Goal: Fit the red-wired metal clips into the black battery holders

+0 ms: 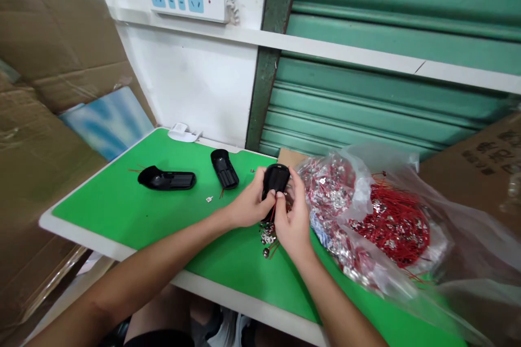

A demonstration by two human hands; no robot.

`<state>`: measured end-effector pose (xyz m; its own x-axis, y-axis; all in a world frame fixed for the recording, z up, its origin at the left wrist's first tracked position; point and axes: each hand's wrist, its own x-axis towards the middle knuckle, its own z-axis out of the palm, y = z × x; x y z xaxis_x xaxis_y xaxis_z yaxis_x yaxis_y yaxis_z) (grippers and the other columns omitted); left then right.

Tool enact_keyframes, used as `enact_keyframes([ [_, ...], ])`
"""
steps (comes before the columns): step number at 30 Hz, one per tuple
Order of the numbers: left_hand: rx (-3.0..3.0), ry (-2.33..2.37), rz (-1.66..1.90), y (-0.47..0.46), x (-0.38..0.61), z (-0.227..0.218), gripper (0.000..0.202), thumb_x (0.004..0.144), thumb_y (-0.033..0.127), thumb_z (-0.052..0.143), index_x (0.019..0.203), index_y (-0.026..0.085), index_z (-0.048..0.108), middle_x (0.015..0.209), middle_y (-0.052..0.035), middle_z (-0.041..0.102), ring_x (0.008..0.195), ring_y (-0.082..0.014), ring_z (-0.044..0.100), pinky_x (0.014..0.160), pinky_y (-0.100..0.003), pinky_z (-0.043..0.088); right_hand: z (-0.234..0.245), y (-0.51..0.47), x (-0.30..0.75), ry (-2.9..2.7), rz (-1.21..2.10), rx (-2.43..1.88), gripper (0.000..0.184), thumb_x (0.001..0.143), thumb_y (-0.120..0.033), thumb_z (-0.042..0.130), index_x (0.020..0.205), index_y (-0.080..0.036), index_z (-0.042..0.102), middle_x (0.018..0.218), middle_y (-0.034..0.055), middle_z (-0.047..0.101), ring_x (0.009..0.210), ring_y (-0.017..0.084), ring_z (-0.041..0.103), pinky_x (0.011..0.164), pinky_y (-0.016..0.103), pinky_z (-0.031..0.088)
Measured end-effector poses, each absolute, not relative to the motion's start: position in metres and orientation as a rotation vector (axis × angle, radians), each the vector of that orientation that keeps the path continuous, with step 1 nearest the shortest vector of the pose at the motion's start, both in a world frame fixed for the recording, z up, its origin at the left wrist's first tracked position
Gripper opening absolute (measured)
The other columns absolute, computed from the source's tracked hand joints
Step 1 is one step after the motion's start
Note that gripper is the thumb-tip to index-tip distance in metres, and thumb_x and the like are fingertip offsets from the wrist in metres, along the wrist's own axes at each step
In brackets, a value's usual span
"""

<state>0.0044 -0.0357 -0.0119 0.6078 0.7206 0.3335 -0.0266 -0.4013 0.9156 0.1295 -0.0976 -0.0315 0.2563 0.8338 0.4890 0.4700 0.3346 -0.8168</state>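
my left hand (251, 201) and right hand (293, 221) pinch the black casing (277, 177) between their fingers. its long axis points away from me.

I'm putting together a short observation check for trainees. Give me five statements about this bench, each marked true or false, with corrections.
1. The left hand and the right hand hold the same black casing. True.
2. The tabletop is red. False: it is green.
3. Two more black casings lie on the tabletop, left of both hands. True.
4. A plastic bag holds red wires. True.
5. The plastic bag lies left of both hands. False: it lies to their right.
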Motion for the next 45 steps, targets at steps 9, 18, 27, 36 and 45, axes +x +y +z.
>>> enact_keyframes([
  [9, 1.883, 0.566, 0.96, -0.04, 0.003, -0.007, 0.03, 0.096, 0.021, 0.047, 0.124, 0.017, 0.036, 0.116, -0.0113, 0.053, 0.111, -0.0219, 0.056, 0.103, -0.04, 0.048, -0.034, -0.099, 0.124, -1.365, 0.336, -1.31, 0.054, 0.104, -0.027, 0.042, 0.158, -0.027, 0.035, 0.154, 0.012, 0.051, 0.14, 0.026, 0.052, 0.117, 0.052, 0.044],
  [18, 1.833, 0.651, 0.829, -0.034, 0.0, -0.004, 0.03, 0.096, 0.024, 0.046, 0.123, 0.017, 0.036, 0.116, -0.0097, 0.054, 0.114, -0.0222, 0.056, 0.108, -0.043, 0.047, -0.029, -0.096, 0.141, -1.443, 0.533, -1.294, 0.057, 0.103, -0.026, 0.044, 0.159, -0.029, 0.033, 0.156, 0.0104, 0.049, 0.141, 0.025, 0.052, 0.119, 0.052, 0.042],
  [27, 1.759, 0.513, 0.688, -0.024, -0.006, -0.006, 0.037, 0.097, 0.026, 0.048, 0.128, 0.017, 0.031, 0.124, -0.0122, 0.053, 0.124, -0.0242, 0.054, 0.113, -0.045, 0.043, -0.019, -0.093, 0.15, -1.408, 0.691, -1.215, 0.058, 0.094, -0.021, 0.055, 0.15, -0.026, 0.039, 0.131, 0.0138, 0.065, 0.111, 0.024, 0.069, 0.089, 0.04, 0.062],
  [36, 1.945, 0.464, 0.699, -0.023, -0.01, -0.003, 0.035, 0.099, 0.026, 0.047, 0.129, 0.016, 0.034, 0.126, -0.0137, 0.052, 0.121, -0.0249, 0.053, 0.111, -0.044, 0.044, -0.018, -0.095, 0.156, -1.382, 0.753, -1.19, 0.056, 0.091, -0.026, 0.062, 0.144, -0.026, 0.044, 0.128, 0.0133, 0.067, 0.102, 0.024, 0.073, 0.084, 0.04, 0.064],
  [45, 2.02, 0.467, 0.819, -0.03, -0.006, 0.001, 0.034, 0.099, 0.023, 0.044, 0.13, 0.015, 0.031, 0.125, -0.0147, 0.053, 0.119, -0.0244, 0.055, 0.109, -0.041, 0.045, -0.016, -0.102, 0.142, -1.421, 0.462, -1.276, 0.051, 0.096, -0.024, 0.055, 0.145, -0.025, 0.041, 0.133, 0.0149, 0.061, 0.113, 0.025, 0.068, 0.098, 0.045, 0.06],
])
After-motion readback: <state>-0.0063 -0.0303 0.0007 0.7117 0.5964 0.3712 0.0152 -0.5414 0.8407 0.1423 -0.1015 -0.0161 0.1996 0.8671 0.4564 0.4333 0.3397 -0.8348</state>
